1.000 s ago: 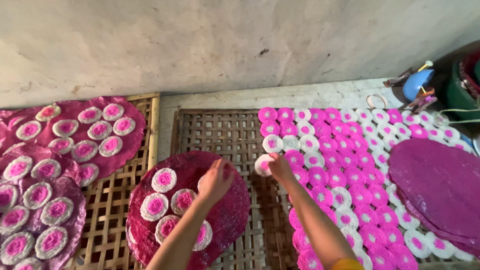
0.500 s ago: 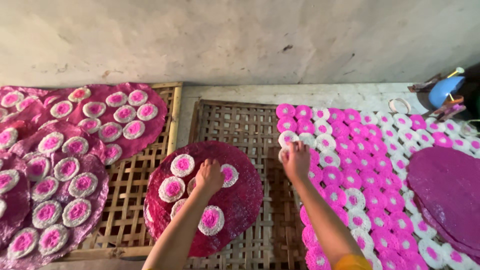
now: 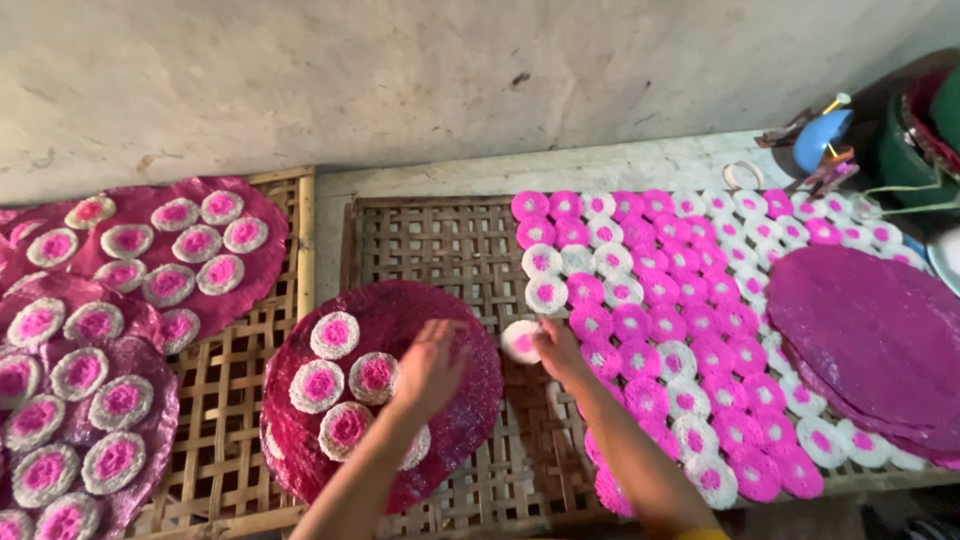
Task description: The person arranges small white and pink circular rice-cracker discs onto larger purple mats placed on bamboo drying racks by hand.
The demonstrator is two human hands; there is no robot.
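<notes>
— What are you holding?

— My right hand (image 3: 560, 350) is pinching one small round wafer (image 3: 520, 341), white-rimmed with a pink middle, at the left edge of the wafer rows (image 3: 660, 320) lying on the woven bamboo mat (image 3: 450, 250).

— And your left?

— My left hand (image 3: 430, 365) is hovering open, fingers loose, holding nothing, over a big round magenta sheet (image 3: 460, 320) with a rough, grainy surface.

— How many wafers is it carrying?

— I'm seeing four clearly, a fifth partly under my wrist.
</notes>
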